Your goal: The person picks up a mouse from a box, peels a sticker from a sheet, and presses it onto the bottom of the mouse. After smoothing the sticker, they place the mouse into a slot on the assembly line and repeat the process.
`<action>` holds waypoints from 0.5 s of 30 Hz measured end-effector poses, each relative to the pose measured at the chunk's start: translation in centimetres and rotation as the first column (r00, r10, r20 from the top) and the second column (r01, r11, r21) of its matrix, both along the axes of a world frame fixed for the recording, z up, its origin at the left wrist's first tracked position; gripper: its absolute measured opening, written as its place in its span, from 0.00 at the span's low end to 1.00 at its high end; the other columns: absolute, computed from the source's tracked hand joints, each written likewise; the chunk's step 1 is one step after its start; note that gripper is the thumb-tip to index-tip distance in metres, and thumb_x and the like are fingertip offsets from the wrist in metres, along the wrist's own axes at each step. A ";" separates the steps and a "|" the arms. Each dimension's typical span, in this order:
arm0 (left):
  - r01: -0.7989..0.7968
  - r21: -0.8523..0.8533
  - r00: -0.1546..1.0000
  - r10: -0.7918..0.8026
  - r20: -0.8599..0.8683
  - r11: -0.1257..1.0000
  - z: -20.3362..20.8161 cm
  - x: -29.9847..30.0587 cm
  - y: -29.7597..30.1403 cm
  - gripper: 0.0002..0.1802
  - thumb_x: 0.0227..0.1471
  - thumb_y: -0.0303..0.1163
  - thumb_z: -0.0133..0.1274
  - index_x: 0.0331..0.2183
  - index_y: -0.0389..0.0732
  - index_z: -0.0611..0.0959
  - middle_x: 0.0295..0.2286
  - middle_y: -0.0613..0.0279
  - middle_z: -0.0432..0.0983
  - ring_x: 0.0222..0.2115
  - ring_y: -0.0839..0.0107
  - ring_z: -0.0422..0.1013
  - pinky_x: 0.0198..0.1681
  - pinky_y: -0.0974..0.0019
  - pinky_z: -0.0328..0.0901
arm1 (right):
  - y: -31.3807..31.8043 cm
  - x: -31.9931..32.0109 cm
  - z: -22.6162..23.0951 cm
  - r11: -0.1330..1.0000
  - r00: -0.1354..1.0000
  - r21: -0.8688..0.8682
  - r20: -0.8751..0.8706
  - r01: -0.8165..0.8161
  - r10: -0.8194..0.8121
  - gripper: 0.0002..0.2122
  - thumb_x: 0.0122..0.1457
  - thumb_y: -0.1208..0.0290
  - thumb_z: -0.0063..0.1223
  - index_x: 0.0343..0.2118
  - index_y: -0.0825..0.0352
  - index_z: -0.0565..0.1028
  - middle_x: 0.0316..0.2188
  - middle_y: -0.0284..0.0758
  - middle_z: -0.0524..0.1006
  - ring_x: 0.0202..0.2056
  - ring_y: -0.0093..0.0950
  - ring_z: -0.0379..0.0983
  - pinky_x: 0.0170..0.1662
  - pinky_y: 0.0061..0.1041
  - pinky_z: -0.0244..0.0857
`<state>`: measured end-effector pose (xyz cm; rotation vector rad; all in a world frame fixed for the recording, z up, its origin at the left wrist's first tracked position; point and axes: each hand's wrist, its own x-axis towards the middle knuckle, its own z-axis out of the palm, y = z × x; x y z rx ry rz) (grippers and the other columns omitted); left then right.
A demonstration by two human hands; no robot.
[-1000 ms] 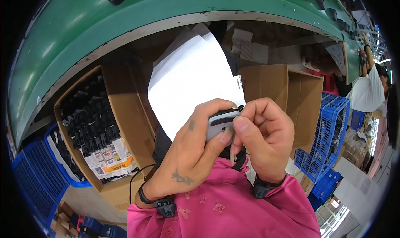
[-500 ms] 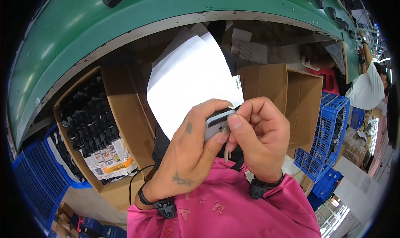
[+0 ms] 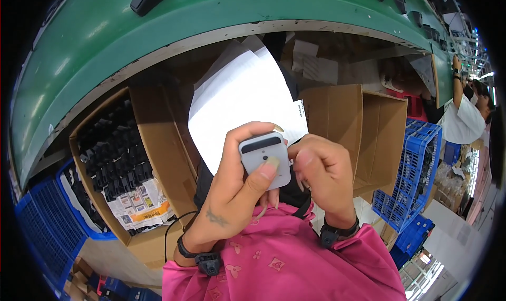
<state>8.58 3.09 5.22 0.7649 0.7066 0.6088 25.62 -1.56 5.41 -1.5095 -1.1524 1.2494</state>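
A small grey casing with rounded corners (image 3: 262, 152) has a black band along its top and a dark round hole in its face. My left hand (image 3: 232, 185) is closed round it, thumb flat on the face and fingers behind. Against the casing's right edge, my right hand (image 3: 324, 172) is curled with thumb and forefinger together. A tiny pale bit shows at those fingertips, too small to name. Beneath both hands, white paper sheets (image 3: 242, 95) lie across my lap.
On my left stands a cardboard box (image 3: 163, 143) holding rows of black parts and newspaper. Another cardboard box (image 3: 382, 137) is on my right, beside a blue crate (image 3: 408, 169). The green bench (image 3: 211, 11) carries several black parts. A person in white (image 3: 464, 119) sits at far right.
My left hand has turned the casing so its broad face shows upward. My right hand has shifted from its top corner down to its right edge.
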 end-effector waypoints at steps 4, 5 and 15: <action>-0.063 -0.029 0.997 0.064 0.045 0.998 -0.2 0.2 -0.1 0.24 0.59 0.32 0.44 0.53 0.39 0.55 0.45 0.50 0.65 0.25 0.73 0.69 0.26 0.74 0.66 | -0.4 -1.5 0.2 0.985 0.980 -0.172 -0.191 0.018 -0.051 0.08 0.51 0.73 0.60 0.31 0.72 0.76 0.21 0.29 0.69 0.21 0.13 0.63 0.24 0.15 0.55; -0.108 -0.032 0.992 0.109 0.057 0.994 0.0 0.3 -0.2 0.23 0.60 0.31 0.43 0.53 0.40 0.56 0.43 0.54 0.67 0.27 0.75 0.68 0.28 0.74 0.66 | -0.4 -1.5 0.1 0.985 0.980 -0.172 -0.192 0.016 -0.050 0.08 0.51 0.73 0.60 0.31 0.72 0.76 0.21 0.29 0.69 0.21 0.13 0.63 0.24 0.15 0.55; 0.307 0.314 0.949 -0.265 -0.169 0.899 -0.7 -2.2 5.1 0.26 0.47 0.30 0.58 0.50 0.38 0.72 0.33 0.61 0.74 0.31 0.80 0.70 0.30 0.75 0.65 | 2.5 0.2 1.9 0.968 0.966 -0.044 0.063 -0.247 0.249 0.09 0.52 0.77 0.55 0.35 0.76 0.73 0.28 0.30 0.70 0.30 0.17 0.66 0.32 0.16 0.60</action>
